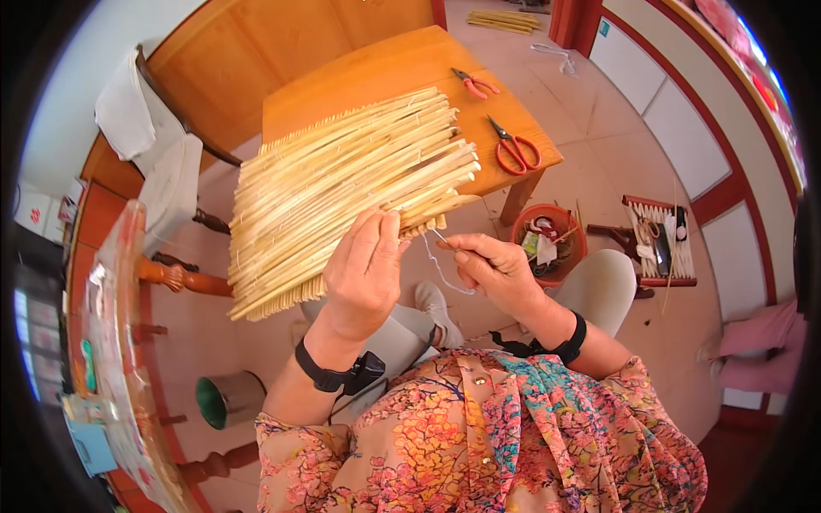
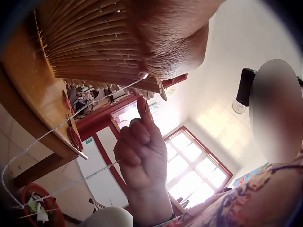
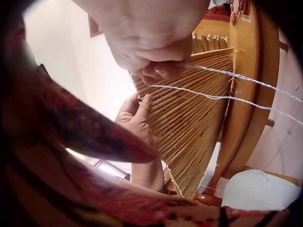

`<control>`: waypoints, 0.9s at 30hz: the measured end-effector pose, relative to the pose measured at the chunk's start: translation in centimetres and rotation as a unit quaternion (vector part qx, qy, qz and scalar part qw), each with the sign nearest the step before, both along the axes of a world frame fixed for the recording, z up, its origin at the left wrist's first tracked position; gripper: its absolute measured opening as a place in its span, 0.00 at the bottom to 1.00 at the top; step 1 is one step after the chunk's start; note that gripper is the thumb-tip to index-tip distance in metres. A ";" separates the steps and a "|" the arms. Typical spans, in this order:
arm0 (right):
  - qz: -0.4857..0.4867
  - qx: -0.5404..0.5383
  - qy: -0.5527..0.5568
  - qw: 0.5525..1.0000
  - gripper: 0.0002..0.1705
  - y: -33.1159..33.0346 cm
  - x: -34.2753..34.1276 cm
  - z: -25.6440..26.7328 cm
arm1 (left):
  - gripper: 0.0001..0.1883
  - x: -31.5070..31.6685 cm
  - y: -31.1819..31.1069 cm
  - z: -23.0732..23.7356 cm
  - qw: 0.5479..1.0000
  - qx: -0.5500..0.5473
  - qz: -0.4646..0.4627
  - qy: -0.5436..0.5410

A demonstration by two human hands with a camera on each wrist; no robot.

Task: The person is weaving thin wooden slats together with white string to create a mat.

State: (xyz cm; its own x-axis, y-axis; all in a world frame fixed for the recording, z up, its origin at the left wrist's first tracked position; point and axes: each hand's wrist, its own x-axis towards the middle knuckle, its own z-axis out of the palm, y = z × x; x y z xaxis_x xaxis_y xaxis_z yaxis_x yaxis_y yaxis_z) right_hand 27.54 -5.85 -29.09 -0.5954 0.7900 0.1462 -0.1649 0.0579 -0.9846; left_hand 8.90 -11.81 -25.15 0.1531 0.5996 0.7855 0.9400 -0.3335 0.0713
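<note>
A mat of pale reed stalks (image 1: 342, 188), bound with rows of stitches, lies tilted over the near side of the wooden table. At its near edge my left hand (image 1: 363, 274) grips the outer stalks, thumb on one face in the right wrist view. Just right of that edge, my right hand (image 1: 496, 269) pinches a thin needle (image 2: 147, 97) between thumb and forefinger. White thread (image 2: 52, 130) runs from the mat's edge in a long loop back to the right hand. In the head view the thread hangs slack between both hands.
Red-handled scissors (image 1: 516, 154) and pliers (image 1: 472, 83) lie on the wooden table (image 1: 522, 128). On the floor stand a red bin (image 1: 560, 272) with scraps, a low stool (image 1: 658, 244) with tools on it and a metal bin (image 1: 231, 399). Another person's legs (image 1: 757, 350) show at right.
</note>
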 end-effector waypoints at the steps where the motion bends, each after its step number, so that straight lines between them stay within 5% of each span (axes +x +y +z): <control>1: 0.008 -0.001 -0.012 1.000 0.11 0.0 0.0 -0.5 | 0.22 0.0 -0.2 -0.4 1.000 0.006 -0.006 0.002; 27: 0.021 0.004 0.020 1.000 0.09 1.6 -0.2 -4.4 | 0.15 0.1 -0.6 -2.7 1.000 0.020 -0.003 0.006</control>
